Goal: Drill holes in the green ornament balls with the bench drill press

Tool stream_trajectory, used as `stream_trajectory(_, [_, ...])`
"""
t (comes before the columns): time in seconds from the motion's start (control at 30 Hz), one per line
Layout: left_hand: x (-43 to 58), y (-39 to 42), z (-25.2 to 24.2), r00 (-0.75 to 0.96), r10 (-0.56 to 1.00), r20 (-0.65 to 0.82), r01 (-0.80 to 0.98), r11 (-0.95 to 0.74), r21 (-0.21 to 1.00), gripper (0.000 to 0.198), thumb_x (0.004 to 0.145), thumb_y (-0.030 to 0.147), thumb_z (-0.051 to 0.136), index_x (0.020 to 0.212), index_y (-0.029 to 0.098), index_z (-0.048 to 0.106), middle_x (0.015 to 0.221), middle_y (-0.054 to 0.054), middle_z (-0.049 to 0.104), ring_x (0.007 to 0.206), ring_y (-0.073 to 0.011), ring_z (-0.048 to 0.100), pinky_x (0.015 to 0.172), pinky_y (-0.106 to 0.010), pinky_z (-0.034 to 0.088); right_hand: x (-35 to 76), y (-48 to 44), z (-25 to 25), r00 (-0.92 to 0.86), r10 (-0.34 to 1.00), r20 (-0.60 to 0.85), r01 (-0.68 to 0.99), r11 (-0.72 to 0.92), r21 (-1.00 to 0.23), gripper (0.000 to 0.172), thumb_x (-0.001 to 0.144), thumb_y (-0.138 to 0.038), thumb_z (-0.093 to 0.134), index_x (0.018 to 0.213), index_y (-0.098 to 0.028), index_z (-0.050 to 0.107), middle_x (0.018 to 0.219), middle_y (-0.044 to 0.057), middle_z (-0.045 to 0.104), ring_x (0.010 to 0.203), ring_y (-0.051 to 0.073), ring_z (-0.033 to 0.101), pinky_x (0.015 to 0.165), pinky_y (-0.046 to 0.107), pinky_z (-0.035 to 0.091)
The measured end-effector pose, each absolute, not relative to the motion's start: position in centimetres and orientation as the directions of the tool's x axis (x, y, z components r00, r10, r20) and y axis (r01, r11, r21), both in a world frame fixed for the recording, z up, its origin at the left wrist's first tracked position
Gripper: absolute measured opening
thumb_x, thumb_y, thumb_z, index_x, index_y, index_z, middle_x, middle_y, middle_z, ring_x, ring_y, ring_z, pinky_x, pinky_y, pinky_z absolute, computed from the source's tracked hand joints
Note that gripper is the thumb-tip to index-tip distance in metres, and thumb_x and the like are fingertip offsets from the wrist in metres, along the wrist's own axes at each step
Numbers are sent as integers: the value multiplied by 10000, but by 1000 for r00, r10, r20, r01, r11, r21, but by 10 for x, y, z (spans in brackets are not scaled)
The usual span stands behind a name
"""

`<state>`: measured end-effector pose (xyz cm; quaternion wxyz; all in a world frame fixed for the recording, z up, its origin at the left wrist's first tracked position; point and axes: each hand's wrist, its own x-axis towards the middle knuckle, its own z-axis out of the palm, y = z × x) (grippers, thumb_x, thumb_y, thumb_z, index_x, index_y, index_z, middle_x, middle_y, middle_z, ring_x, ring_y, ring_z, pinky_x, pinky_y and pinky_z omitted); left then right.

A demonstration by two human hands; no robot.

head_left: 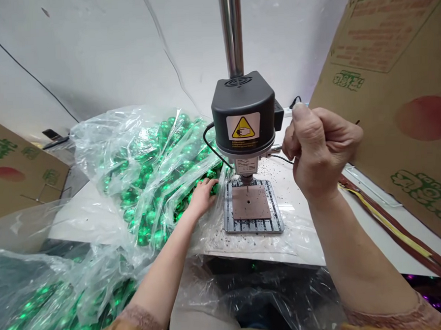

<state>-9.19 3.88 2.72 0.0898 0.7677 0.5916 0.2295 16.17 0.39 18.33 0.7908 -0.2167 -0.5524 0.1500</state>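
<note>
A small bench drill press with a black motor housing (243, 117) stands before me on its steel column (231, 31). My right hand (321, 150) is closed in a fist around its feed lever (276, 149), right of the housing. Below the thin drill bit, a brown board (260, 209) with a dark hole lies on the slotted metal base (278, 225). At the mouth of a clear plastic bag (103, 124), my left hand (204, 198) reaches with fingers stretched onto shiny green balls (149, 220). Its fingertips are partly hidden among them.
Dark shavings are scattered around the base on the white table (93, 211). A large cardboard box (397, 87) stands at right, another box (17, 170) at left. Brown and yellow straps (390, 225) lie at right. More bagged green balls (39, 302) are at lower left.
</note>
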Motion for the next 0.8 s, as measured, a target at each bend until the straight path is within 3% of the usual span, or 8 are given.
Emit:
stream_trajectory(0.07, [-89,34,30,86,947,311,833,-240,498,475,707,107,676,1161,248,669,1041,-77,605,966,-282,613,913,-418,490,162,4,183,342,480,808,11,857,-514,465,923,-269,592,511,-193,389,460,-40,325,416,57,309,439,293,219])
stream_trajectory(0.13, [-82,23,38,-80,926,369,706,-209,677,433,762,208,688,1190,249,644,1086,-72,598,936,-243,621,876,-382,507,162,3,182,341,482,807,9,857,-516,464,924,-263,591,510,-190,394,461,-38,334,421,57,316,446,292,230])
stream_trajectory(0.23, [-67,0,54,-202,936,289,231,-241,943,456,823,346,666,1260,259,569,1109,-57,622,909,-195,634,819,-335,534,162,2,183,342,480,808,3,859,-512,471,920,-278,600,506,-190,393,462,-38,338,423,56,312,452,294,238])
stream_trajectory(0.33, [-47,-24,65,-73,992,108,-292,-125,948,465,864,416,624,1287,268,496,1059,-48,659,849,-183,666,777,-336,551,162,1,184,342,491,801,9,851,-525,481,917,-316,606,503,-194,393,464,-39,336,424,58,307,451,297,235])
stream_trajectory(0.4, [-34,-34,65,18,1000,15,-456,-5,890,459,865,425,638,1266,268,479,1041,-48,678,842,-191,689,788,-348,551,162,1,184,340,496,799,11,848,-530,483,915,-319,608,498,-194,400,459,-40,338,422,56,307,445,295,235])
stream_trajectory(0.57, [-14,-33,40,-48,997,-60,-438,33,899,490,811,477,739,1180,258,502,995,-28,696,837,-172,688,806,-329,534,163,1,183,335,487,807,-15,859,-512,463,923,-251,592,503,-182,412,460,-53,335,416,39,318,437,272,231])
stream_trajectory(0.7, [-8,-20,16,-150,987,63,-199,-92,976,489,704,367,854,1059,220,551,963,0,693,873,-125,651,833,-251,486,163,1,181,328,485,810,-14,860,-510,465,923,-226,588,500,-174,404,465,-60,329,421,25,325,435,257,232])
stream_trajectory(0.8, [-6,-13,3,-130,984,124,-110,-138,984,485,717,376,841,1061,212,542,957,-10,694,892,-139,650,844,-271,484,163,1,181,322,476,819,1,865,-502,465,925,-217,582,499,-172,400,468,-62,330,422,19,325,434,253,236])
